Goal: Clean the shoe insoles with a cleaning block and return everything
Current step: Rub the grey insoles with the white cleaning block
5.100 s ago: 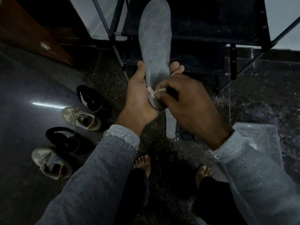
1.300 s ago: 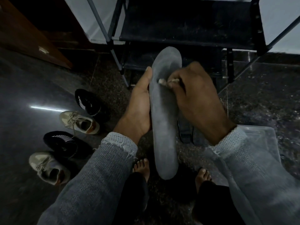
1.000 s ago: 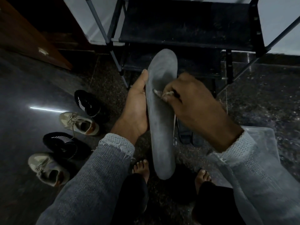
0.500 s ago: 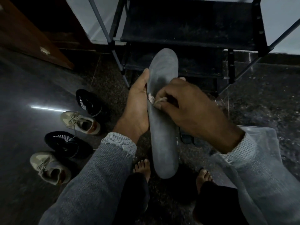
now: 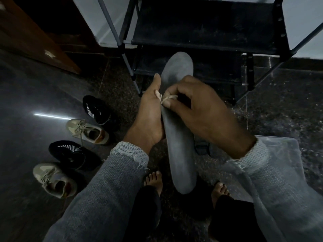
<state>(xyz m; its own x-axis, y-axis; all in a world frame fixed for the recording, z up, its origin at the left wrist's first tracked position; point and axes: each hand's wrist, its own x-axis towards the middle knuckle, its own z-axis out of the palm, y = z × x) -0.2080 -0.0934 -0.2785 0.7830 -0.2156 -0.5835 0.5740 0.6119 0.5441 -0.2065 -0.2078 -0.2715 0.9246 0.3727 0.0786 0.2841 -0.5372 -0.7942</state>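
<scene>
The right hand (image 5: 201, 112) is sliding nearer, pinching the cleaning block (image 5: 165, 98); left hand (image 5: 150, 117) is gripping the light, bendy insole (image 5: 180, 137) mid-length.

Grey insole (image 5: 178, 137), black white-striped shoes (image 5: 95, 109)

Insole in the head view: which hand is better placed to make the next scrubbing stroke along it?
The right hand. It pinches the pale cleaning block against the grey insole, so it can probably stroke straight on. The left hand grips the insole's edge, holding it up.
</scene>
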